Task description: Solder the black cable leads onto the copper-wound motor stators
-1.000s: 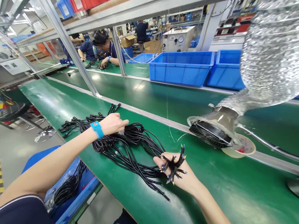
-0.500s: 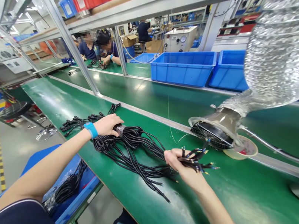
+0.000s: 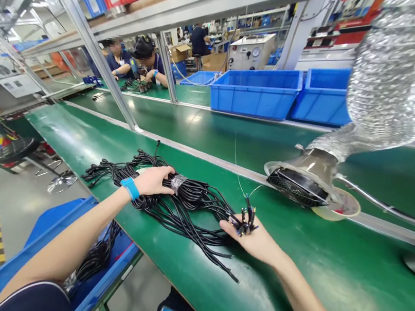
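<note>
A bundle of black cables (image 3: 189, 194) lies on the green bench top (image 3: 287, 302), wrapped near its middle with a clear band (image 3: 178, 183). My left hand (image 3: 154, 181), with a blue wrist strap, is closed over the bundle just left of this band. Around the stripped cable ends (image 3: 246, 221) my right hand (image 3: 253, 238) is wrapped, and the coloured wire tips point up out of the grip. More loose cable ends (image 3: 229, 270) rest on the bench below. Black connectors (image 3: 99, 170) spread out at the bundle's left end.
A fume extractor hood (image 3: 297, 179) with a foil duct (image 3: 402, 75) stands at the right, beside a tape roll (image 3: 344, 207). Blue bins (image 3: 254, 92) line the back. Below the bench, a blue crate (image 3: 91, 304) holds more cables. Co-workers (image 3: 151, 61) sit at the far left.
My right hand has drawn slightly left and turned the cable ends upward; they pointed right before. My left hand has shifted a little to the right on the bundle.
</note>
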A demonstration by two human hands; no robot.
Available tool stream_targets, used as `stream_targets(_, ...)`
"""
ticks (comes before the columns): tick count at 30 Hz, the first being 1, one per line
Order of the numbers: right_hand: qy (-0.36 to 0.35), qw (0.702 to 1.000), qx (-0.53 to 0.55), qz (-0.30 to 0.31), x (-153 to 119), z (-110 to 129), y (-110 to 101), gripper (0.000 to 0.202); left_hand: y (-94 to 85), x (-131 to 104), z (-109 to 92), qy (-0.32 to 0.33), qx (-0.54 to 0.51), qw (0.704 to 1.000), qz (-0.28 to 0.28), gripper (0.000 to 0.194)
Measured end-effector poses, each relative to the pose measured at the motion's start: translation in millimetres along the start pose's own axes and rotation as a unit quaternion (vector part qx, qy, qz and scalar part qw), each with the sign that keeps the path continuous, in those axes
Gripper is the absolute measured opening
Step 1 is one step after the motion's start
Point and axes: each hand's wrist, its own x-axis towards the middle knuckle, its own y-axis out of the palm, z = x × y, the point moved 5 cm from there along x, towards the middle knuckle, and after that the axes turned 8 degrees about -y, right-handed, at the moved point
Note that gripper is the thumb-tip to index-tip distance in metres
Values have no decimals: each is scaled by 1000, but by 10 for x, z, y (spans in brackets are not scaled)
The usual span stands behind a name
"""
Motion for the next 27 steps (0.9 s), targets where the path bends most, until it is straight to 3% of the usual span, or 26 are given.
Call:
stream_targets(4,6,1000,7,-10,7,-33,25,53,-58,-1,31,18,-42,999,-3,41)
stream_targets(9,8,999,36,-18,4,-69,26,50,-118,82,-131,65,32,996,-48,30)
stream_targets(14,3,997,67,-29,6,-91,27,45,-115,224,-361,170,30,984,43,29)
stream_targets(23,3,996,75,-40,-14,-80,13,42,-158,343,-492,184,70,975,108,19)
stream_targets(27,-3,996,82,-37,-15,-90,19,42,-182,330,-535,195,99,970,106,21)
